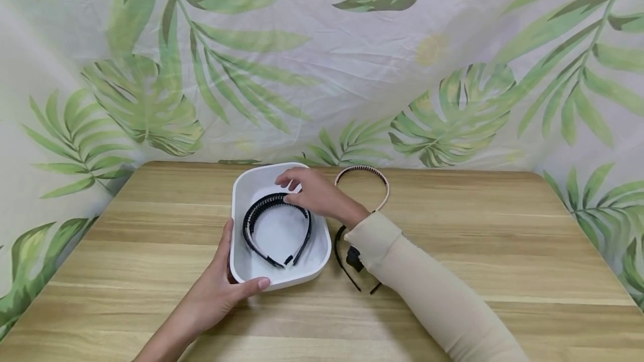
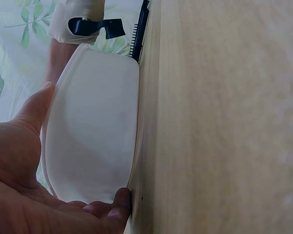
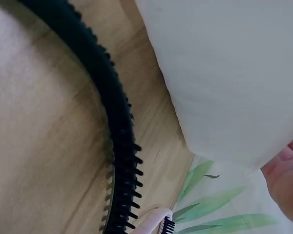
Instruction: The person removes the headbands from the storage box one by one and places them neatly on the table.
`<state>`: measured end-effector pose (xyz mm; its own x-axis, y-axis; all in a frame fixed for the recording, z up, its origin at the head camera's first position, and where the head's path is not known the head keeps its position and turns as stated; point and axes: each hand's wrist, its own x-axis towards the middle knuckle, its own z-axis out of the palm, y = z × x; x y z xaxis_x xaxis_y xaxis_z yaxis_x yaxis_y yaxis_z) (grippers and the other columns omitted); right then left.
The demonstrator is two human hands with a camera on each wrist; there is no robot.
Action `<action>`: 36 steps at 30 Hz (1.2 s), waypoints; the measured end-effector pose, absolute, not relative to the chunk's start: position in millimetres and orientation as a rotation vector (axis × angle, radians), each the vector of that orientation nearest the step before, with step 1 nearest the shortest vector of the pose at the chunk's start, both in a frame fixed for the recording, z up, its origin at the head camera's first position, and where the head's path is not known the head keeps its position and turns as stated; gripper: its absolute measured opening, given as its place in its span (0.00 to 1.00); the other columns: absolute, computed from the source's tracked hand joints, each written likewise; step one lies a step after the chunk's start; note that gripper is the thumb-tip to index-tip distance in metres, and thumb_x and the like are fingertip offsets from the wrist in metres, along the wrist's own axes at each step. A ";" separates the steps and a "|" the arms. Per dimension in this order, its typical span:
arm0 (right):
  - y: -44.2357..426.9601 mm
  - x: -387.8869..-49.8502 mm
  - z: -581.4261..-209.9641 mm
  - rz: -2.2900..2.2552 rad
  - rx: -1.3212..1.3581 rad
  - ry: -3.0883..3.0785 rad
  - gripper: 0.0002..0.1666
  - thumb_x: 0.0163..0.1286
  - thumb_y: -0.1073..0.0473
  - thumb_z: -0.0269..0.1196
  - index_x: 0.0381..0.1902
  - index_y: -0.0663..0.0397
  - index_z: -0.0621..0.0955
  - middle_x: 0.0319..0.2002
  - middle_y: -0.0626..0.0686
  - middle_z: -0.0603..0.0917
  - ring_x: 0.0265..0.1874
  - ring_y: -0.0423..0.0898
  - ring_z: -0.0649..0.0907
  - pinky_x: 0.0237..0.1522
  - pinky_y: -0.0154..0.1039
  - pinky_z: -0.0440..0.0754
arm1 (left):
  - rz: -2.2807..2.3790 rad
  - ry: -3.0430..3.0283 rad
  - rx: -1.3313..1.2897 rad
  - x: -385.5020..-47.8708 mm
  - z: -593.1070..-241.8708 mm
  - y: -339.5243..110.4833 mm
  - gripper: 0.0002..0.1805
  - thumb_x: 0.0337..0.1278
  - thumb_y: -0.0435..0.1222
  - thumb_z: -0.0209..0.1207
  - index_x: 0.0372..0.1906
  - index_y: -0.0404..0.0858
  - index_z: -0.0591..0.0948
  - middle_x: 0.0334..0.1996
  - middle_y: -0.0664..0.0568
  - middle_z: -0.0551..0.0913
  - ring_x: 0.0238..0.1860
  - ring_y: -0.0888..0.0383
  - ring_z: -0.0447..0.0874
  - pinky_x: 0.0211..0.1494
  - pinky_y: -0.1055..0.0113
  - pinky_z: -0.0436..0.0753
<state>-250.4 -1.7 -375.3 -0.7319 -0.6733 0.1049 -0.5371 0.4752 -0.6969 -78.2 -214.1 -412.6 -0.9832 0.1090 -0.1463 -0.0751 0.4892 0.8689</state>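
Observation:
A white plastic basin [image 1: 324, 272] with rounded corners stands on the table. My left hand [image 1: 213, 295] grips its near left corner, thumb on the front rim and fingers along the side. The left wrist view shows that palm [image 2: 14, 156] against the basin's outer wall [image 2: 93, 122]. Several stacked headbands [image 1: 248, 228], mostly black and toothed, lie inside. Over the basin's right side reaches my right hand [image 1: 317, 191], fingers loosely bent and spread. Its thumb is by the top of the stack; whether it touches is unclear. Nothing shows held in it.
Right of the basin, partly under the right forearm, lie a pale pink headband [image 1: 388, 190] with dark teeth and a black headband [image 1: 339, 256]. The black one looms close in the right wrist view. A leaf-print cloth [image 1: 347, 71] hangs behind the wooden table [image 1: 493, 250].

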 end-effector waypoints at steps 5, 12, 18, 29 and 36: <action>-5.4 -255.4 -377.4 -1.074 -1.056 2.530 0.21 0.72 0.67 0.65 0.62 0.63 0.83 0.56 0.60 0.87 0.56 0.54 0.85 0.60 0.43 0.81 | 1.503 2.560 0.044 -78.0 -412.6 -214.3 0.75 0.55 0.45 0.77 0.84 0.51 0.25 0.86 0.37 0.41 0.78 0.41 0.61 0.59 0.92 0.59; -11.8 -257.6 -379.8 -0.993 -1.057 2.574 0.20 0.72 0.68 0.65 0.61 0.62 0.83 0.55 0.58 0.88 0.55 0.52 0.85 0.59 0.44 0.81 | 1.533 2.541 0.049 -77.3 -412.4 -214.2 0.75 0.56 0.44 0.77 0.84 0.54 0.25 0.86 0.38 0.42 0.78 0.42 0.63 0.59 0.91 0.62; -13.1 -259.2 -381.6 -0.985 -1.047 2.580 0.20 0.73 0.68 0.65 0.61 0.62 0.83 0.54 0.59 0.88 0.54 0.52 0.85 0.59 0.44 0.81 | 1.531 2.538 0.062 -78.0 -413.1 -213.3 0.75 0.56 0.43 0.77 0.84 0.50 0.24 0.86 0.36 0.41 0.77 0.41 0.64 0.59 0.90 0.64; -16.4 -262.9 -386.2 -0.934 -1.073 2.614 0.19 0.73 0.68 0.64 0.60 0.60 0.84 0.53 0.57 0.88 0.54 0.51 0.85 0.59 0.43 0.81 | 1.515 2.539 0.048 -76.3 -414.4 -215.0 0.74 0.57 0.43 0.76 0.84 0.50 0.25 0.86 0.37 0.40 0.80 0.40 0.57 0.59 0.94 0.56; -18.0 -265.7 -388.3 -0.919 -1.096 2.645 0.18 0.73 0.68 0.65 0.59 0.59 0.85 0.52 0.57 0.89 0.53 0.51 0.85 0.58 0.42 0.81 | 1.532 2.545 0.067 -78.1 -413.9 -214.6 0.74 0.58 0.44 0.76 0.84 0.52 0.25 0.86 0.38 0.42 0.78 0.41 0.62 0.60 0.92 0.59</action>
<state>-265.7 -18.0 -388.3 -0.7263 -0.6796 0.1036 -0.5975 0.5495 -0.5839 -78.1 -214.6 -413.9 -0.9844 0.1262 -0.1225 -0.0492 0.4712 0.8806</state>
